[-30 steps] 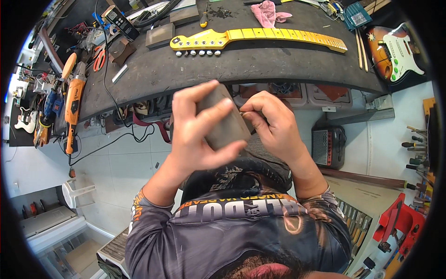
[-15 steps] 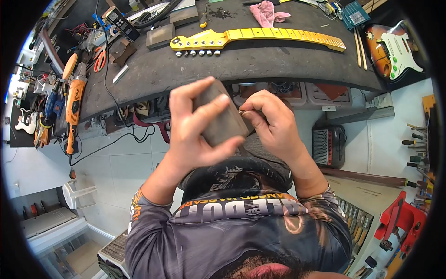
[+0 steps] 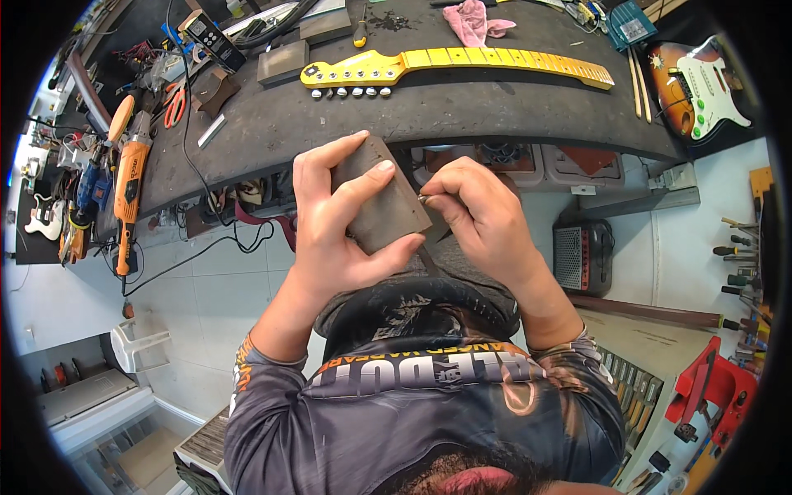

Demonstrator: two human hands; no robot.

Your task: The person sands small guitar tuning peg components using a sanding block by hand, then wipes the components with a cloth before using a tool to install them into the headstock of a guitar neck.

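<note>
My left hand (image 3: 323, 216) is wrapped round a grey-brown rectangular block (image 3: 384, 213), its fingers and thumb spread over the edges. The block is tilted in front of my body, below the bench's near edge. At its right side my right hand (image 3: 485, 213) is closed in a pinch. A tiny shiny bit of something shows at those fingertips, against or very near the block's edge; its kind is too small to make out. Beyond both hands a glossy yellow guitar neck (image 3: 495, 59) with tuners on its headstock lies across the bench.
On the dark bench (image 3: 289, 132) lie a screwdriver (image 3: 360, 31), a pink cloth (image 3: 467, 22) and red-handled scissors (image 3: 175, 107). A sunburst guitar body (image 3: 700, 89) sits at the far right. An orange power tool (image 3: 130, 186) and a loose black cable are at left.
My left hand and the block have shifted slightly left, and the blur on them has gone. My right hand has moved slightly left, still pinching.
</note>
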